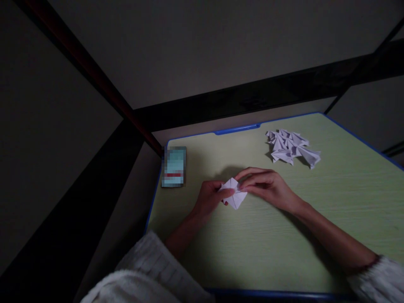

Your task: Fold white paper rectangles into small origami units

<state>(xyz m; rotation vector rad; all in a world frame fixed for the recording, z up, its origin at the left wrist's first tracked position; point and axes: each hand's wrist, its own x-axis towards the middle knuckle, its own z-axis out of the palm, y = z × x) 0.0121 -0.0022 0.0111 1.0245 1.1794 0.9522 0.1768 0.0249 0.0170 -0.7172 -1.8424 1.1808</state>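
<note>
A small white folded paper (235, 201) with crossing creases is held just above the table. My left hand (210, 195) grips its left side, the thumb lying across the face and the other fingers mostly behind it. From the right, my right hand (268, 184) pinches the upper right edge between thumb and fingers. The underside of the paper is hidden. Beyond my right hand lies a heap of white folded paper pieces (288, 147), pointed and pleated, several of them overlapping.
The pale green table (268, 248) has a blue rim and a blue groove (238, 129) at its far edge. A blurred rectangular object (173, 166) with a bluish face lies at the left edge. Dark-striped wall panels rise behind and to the left.
</note>
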